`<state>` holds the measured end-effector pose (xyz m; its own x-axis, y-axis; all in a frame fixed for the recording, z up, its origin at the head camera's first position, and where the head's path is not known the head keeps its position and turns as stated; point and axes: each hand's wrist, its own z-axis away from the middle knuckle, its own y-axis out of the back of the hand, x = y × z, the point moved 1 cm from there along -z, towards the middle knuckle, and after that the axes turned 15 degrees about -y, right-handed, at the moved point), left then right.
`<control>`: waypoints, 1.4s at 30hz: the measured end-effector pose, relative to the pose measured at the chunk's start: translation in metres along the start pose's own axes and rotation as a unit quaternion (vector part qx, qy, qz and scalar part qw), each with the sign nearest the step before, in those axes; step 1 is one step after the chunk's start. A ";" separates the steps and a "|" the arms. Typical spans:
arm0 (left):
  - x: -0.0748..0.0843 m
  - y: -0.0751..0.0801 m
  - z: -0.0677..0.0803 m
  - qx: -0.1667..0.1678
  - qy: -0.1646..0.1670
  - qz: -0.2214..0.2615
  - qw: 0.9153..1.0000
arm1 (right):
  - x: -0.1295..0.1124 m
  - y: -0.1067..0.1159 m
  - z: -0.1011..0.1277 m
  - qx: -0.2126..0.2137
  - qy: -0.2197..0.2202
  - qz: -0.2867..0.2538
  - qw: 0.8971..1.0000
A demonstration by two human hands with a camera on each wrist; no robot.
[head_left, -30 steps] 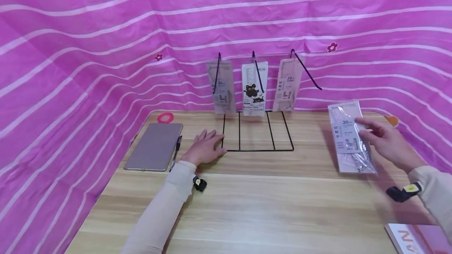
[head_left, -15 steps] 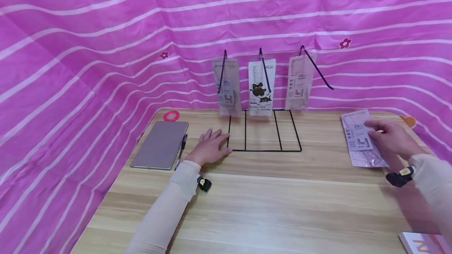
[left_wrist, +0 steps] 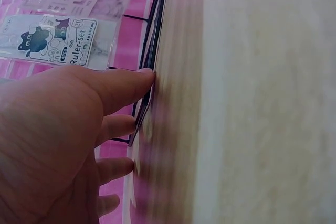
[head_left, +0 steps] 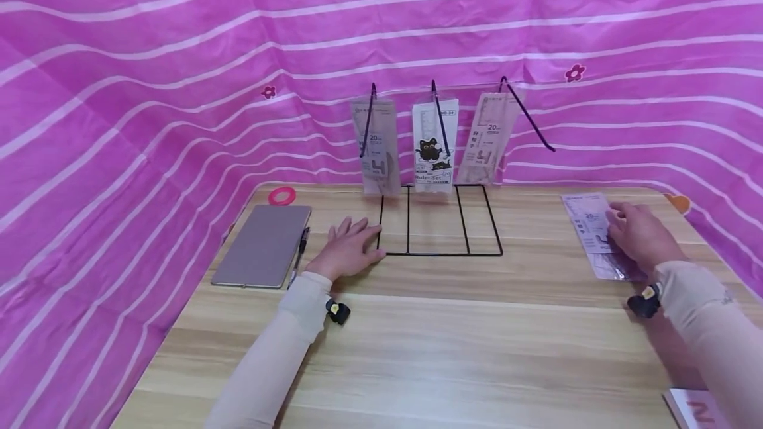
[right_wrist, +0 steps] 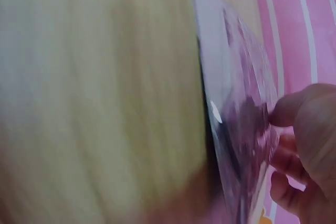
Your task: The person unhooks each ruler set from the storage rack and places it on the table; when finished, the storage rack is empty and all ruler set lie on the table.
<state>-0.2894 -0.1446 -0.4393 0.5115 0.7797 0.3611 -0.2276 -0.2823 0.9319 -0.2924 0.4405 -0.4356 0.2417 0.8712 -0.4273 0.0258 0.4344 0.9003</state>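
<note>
Left hand (head_left: pixel 348 251) spread flat beside wire rack (head_left: pixel 441 230), right hand (head_left: pixel 638 236) pinching ruler packet (head_left: pixel 590 227), three packets (head_left: pixel 434 144) hanging on rack

Light wood-grain table (head_left: pixel 453 343), pretty roomy. At 12 o'clock, black wire rack base (head_left: pixel 440 230) sitting flat. Around 10 o'clock, grey tablet (head_left: pixel 262 253) with a black pen (head_left: pixel 298 258) right alongside, pink tape ring (head_left: pixel 281 196) just behind. At 2 o'clock, clear ruler packet (head_left: pixel 590 230) lying flat. Book corner (head_left: pixel 691 409) down at 5 o'clock.
</note>
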 end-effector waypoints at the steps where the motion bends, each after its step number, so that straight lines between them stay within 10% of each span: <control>1: 0.000 0.000 0.000 0.000 -0.002 0.001 1.000 | 0.000 -0.001 0.001 0.020 0.001 0.011 1.000; 12: 0.003 0.000 -0.002 -0.002 -0.004 0.005 1.000 | -0.009 -0.004 0.021 0.100 -0.018 0.009 0.995; 18: 0.000 0.003 -0.001 0.002 -0.005 0.007 1.000 | -0.026 -0.005 0.032 0.079 0.048 -0.037 0.995; 26: -0.002 0.001 0.001 0.006 -0.004 0.013 1.000 | -0.074 -0.012 0.027 0.043 0.158 -0.166 0.972; 42: 0.002 0.000 0.004 0.009 -0.006 0.018 1.000 | -0.183 -0.014 -0.008 0.003 0.115 -0.307 0.945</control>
<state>-0.2853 -0.1450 -0.4382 0.5131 0.7621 0.3949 -0.2312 -0.3204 0.9186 -0.3448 0.2770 -0.3703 -0.0388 0.4831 -0.8747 0.0990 0.8729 0.4777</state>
